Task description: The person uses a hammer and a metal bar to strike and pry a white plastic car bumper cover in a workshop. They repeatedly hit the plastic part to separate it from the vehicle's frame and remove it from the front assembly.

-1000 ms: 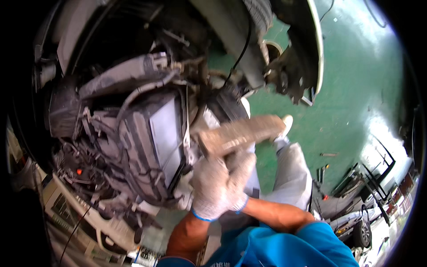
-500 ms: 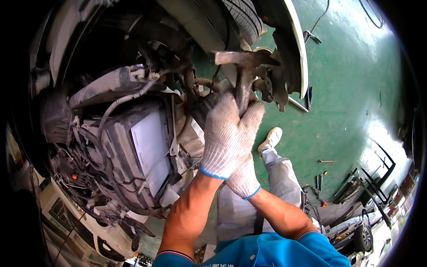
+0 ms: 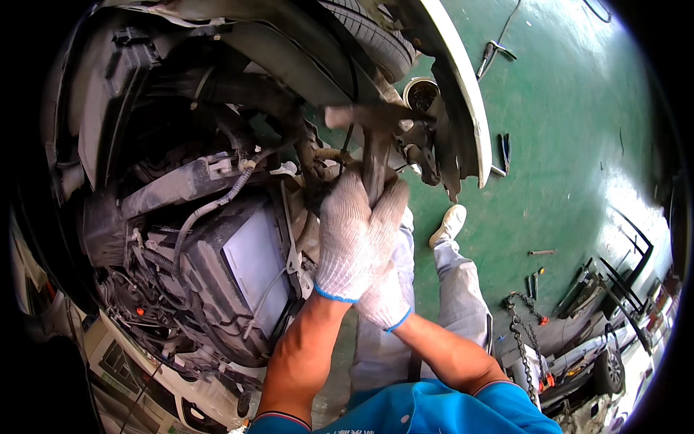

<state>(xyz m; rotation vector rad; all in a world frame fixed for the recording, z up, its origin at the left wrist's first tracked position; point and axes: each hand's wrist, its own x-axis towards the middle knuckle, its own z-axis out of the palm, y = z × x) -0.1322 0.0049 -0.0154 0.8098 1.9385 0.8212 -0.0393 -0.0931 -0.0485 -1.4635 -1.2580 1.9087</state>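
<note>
My left hand [image 3: 341,242] and my right hand [image 3: 383,298], both in white knit gloves with blue cuffs, are closed together round the handle of a worn hammer [image 3: 375,163]. The left glove covers part of the right one. The hammer's handle points away from me, and its blurred head lies crosswise beyond my fingers. Past the head are dark metal parts [image 3: 426,163] at the edge of a white body panel [image 3: 473,108]. I cannot tell whether the head touches anything.
To the left is an opened car front with a black housing [image 3: 210,253], a corrugated hose [image 3: 191,220] and wiring. A tyre [image 3: 372,40] and a round container [image 3: 421,94] are beyond. Pliers [image 3: 504,153], a chain [image 3: 517,325] and small tools lie on the green floor.
My hands and the hammer have shifted left and a little nearer to me, both still gripping. The whole view has also moved slightly, showing more of the round container.
</note>
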